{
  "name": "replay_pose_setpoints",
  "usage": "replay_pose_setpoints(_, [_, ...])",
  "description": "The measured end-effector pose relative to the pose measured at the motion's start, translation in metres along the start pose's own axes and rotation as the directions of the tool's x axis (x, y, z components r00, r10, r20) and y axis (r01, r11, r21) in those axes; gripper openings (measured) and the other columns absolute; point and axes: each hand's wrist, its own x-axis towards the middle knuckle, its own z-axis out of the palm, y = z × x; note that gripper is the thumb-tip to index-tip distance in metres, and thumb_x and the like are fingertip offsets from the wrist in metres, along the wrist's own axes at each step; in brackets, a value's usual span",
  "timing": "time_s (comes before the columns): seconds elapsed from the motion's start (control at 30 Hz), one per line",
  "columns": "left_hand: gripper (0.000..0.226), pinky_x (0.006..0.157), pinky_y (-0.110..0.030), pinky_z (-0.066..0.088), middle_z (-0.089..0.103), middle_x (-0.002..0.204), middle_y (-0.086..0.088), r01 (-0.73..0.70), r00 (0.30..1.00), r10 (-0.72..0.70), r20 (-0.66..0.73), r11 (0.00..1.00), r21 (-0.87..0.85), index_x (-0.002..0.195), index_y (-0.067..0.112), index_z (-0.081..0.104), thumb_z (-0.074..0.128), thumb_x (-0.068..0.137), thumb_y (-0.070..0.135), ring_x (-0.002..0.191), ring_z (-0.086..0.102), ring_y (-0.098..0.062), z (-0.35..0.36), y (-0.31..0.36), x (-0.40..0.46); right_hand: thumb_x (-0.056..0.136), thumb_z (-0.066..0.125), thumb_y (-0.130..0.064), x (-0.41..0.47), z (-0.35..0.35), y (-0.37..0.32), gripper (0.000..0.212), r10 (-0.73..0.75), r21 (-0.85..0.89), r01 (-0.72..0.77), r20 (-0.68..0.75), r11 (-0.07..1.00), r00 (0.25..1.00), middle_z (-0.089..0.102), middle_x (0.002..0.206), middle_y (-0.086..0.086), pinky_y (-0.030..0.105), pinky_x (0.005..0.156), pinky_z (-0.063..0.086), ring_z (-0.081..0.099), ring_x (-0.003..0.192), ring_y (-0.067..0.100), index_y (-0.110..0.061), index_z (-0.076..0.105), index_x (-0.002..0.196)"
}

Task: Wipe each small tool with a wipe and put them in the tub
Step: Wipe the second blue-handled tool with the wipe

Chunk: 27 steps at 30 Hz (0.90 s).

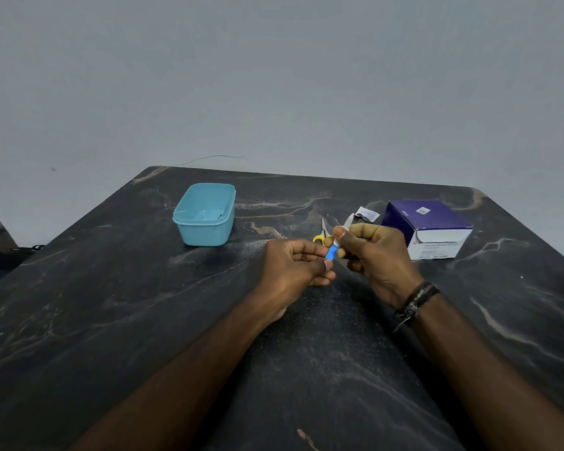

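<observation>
Blue-handled tool (332, 252) pinched by left hand (293, 266); right hand (376, 255) grips its blade end

The small yellow-handled scissors (323, 234) lie half hidden behind the hands. The purple-and-white cardboard box (428, 227) carries print too blurred to read.

Light blue tub (204, 214); purple-white box (428, 227); black veined table (111, 320).
</observation>
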Motion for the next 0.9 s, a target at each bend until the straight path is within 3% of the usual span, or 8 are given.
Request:
replay_pose_setpoints(0.07, [0.015, 0.063, -0.03, 0.061, 0.071, 0.085, -0.024, 0.001, 1.0, -0.001, 0.0, 1.0, 0.0, 0.095, -0.002, 0.068, 0.071, 0.081, -0.005, 0.068, 0.072, -0.025, 0.0, -0.0004, 0.0006, 0.089, 0.066, -0.014, 0.0003, -0.0003, -0.0013, 0.021, -0.026, 0.014, 0.026, -0.034, 1.0, 0.999, 0.067, 0.055, -0.005, 0.016, 0.043, 0.035, 0.053, 0.047, 0.0, 0.008, 0.067, 0.088])
replay_pose_setpoints(0.17, [0.016, 0.063, -0.03, 0.061, 0.072, 0.084, -0.022, 0.008, 1.0, -0.008, 0.006, 1.0, 0.001, 0.096, -0.001, 0.068, 0.072, 0.08, -0.005, 0.067, 0.072, -0.025, 0.0005, -0.0005, 0.0008, 0.088, 0.068, -0.013, 0.0017, -0.0004, -0.0024, 0.016, -0.068, 0.065, 0.074, -0.083, 0.995, 0.994, 0.067, 0.057, -0.001, 0.015, 0.042, 0.035, 0.054, 0.045, 0.001, 0.001, 0.07, 0.079])
replay_pose_setpoints(0.37, [0.017, 0.063, -0.029, 0.061, 0.071, 0.084, -0.022, -0.003, 1.0, 0.003, 0.008, 1.0, 0.004, 0.096, -0.001, 0.068, 0.071, 0.081, -0.006, 0.067, 0.072, -0.024, 0.0002, -0.0002, 0.0008, 0.087, 0.069, -0.014, 0.0041, -0.0026, -0.0009, 0.013, -0.084, 0.087, 0.094, -0.113, 0.992, 0.99, 0.074, 0.079, 0.011, 0.015, 0.044, 0.04, 0.059, 0.051, 0.003, -0.003, 0.071, 0.08])
replay_pose_setpoints(0.53, [0.016, 0.061, -0.027, 0.061, 0.071, 0.085, -0.023, -0.007, 1.0, 0.007, -0.002, 1.0, 0.005, 0.095, -0.001, 0.068, 0.071, 0.081, -0.006, 0.065, 0.072, -0.022, -0.0003, -0.0004, 0.0001, 0.087, 0.068, -0.014, -0.0004, 0.0008, -0.0015, 0.019, -0.074, 0.052, 0.078, -0.079, 0.996, 0.994, 0.069, 0.06, -0.003, 0.017, 0.045, 0.037, 0.058, 0.049, 0.001, 0.005, 0.069, 0.086])
replay_pose_setpoints(0.67, [0.016, 0.061, -0.027, 0.06, 0.071, 0.085, -0.022, -0.01, 1.0, 0.01, 0.0, 1.0, 0.009, 0.097, -0.001, 0.068, 0.071, 0.081, -0.005, 0.068, 0.072, -0.024, -0.001, -0.0005, 0.0006, 0.088, 0.067, -0.012, -0.0007, 0.002, -0.002, 0.018, -0.077, 0.046, 0.081, -0.07, 0.996, 0.995, 0.068, 0.056, -0.005, 0.016, 0.044, 0.037, 0.057, 0.047, 0.0, 0.006, 0.068, 0.085])
replay_pose_setpoints(0.9, [0.017, 0.063, -0.029, 0.061, 0.072, 0.085, -0.022, 0.002, 1.0, -0.002, 0.009, 1.0, 0.015, 0.097, -0.003, 0.068, 0.071, 0.081, -0.006, 0.067, 0.072, -0.024, -0.0003, -0.0021, 0.0014, 0.088, 0.068, -0.013, 0.0031, -0.0027, -0.0017, 0.015, -0.1, 0.084, 0.114, -0.153, 0.99, 0.983, 0.074, 0.078, 0.007, 0.017, 0.048, 0.043, 0.061, 0.054, 0.003, 0.002, 0.07, 0.09])
